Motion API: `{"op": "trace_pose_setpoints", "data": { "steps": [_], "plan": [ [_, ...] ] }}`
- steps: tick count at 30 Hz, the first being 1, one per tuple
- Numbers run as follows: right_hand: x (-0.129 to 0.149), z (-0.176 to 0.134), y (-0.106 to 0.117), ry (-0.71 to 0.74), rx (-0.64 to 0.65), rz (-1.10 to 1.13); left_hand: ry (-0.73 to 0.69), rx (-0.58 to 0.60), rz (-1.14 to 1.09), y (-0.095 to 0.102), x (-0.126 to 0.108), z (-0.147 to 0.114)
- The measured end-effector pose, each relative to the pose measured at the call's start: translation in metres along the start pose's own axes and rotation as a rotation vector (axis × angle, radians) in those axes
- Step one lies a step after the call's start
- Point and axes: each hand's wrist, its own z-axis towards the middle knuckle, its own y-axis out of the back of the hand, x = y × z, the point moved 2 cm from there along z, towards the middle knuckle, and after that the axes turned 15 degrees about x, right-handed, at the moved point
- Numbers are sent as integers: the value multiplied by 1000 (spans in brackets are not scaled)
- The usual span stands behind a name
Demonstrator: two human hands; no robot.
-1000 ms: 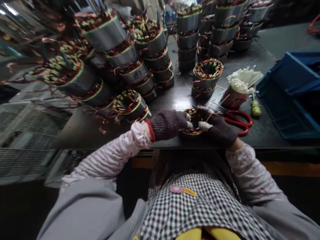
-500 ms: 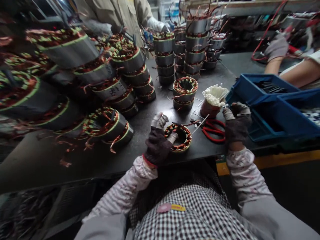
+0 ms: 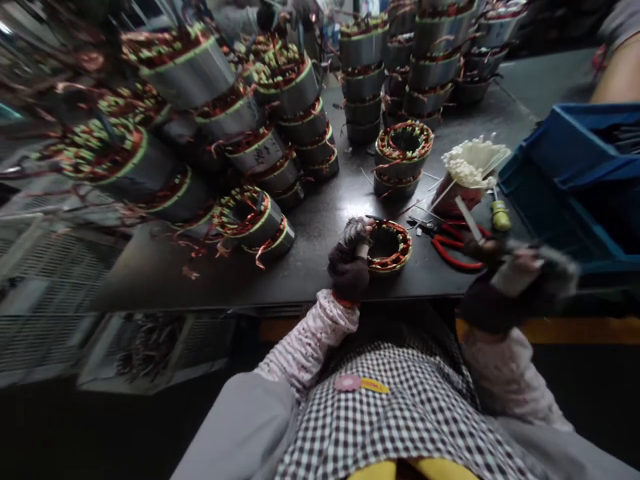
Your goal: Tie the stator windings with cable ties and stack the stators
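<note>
A low motor stator point(image 3: 404, 257) with copper windings lies flat near the table's front edge. My left hand point(image 3: 349, 260), in a dark fingerless glove, is closed at its left rim, by a dark lead. Smeared by motion, my right hand point(image 3: 520, 280) is closed around a tool with a flat pale blade point(image 3: 469, 220), which points up and left. Its handle is hidden in the fingers. Between the hands lie red-handled cutters point(image 3: 457, 253). Behind them stands a reddish-brown cup point(image 3: 453, 200) filled with white sticks point(image 3: 473, 163).
Stacked stators point(image 3: 260, 150) fill the left, with more stacks point(image 3: 363, 87) at the back. A two-high stator pile point(image 3: 400, 167) stands mid-table. Blue bins point(image 3: 550, 153) are at right, beside a yellow-green handle point(image 3: 500, 215). Another person's arm point(image 3: 620, 73) shows upper right.
My left thumb has come out of the stator's centre to its rim. My right hand has moved nearer me, and a pale blade now shows in it. The whole view has shifted.
</note>
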Motion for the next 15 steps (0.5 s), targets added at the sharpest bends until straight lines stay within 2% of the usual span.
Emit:
{"op": "trace_pose_setpoints", "data": {
  "steps": [1, 2, 5, 7, 11, 13, 15],
  "plan": [
    [8, -24, 9, 38, 100, 41, -70, 74, 52, 5, -4, -4],
    [14, -46, 15, 97, 273, 86, -152, 164, 116, 11, -8, -7],
    [25, -95, 34, 145, 573, 180, -363, 384, 344, 30, -23, -11],
    [31, -104, 39, 173, 641, 232, -393, 430, 474, 36, -33, -10],
    [47, -81, 25, 301, 702, 230, -257, 431, 554, 31, -48, -6],
    [48, -68, 14, 284, 722, 235, -219, 434, 551, 24, -52, -7],
    [41, -64, 12, 177, 727, 276, -212, 406, 540, 18, -52, -11]
  ]
}}
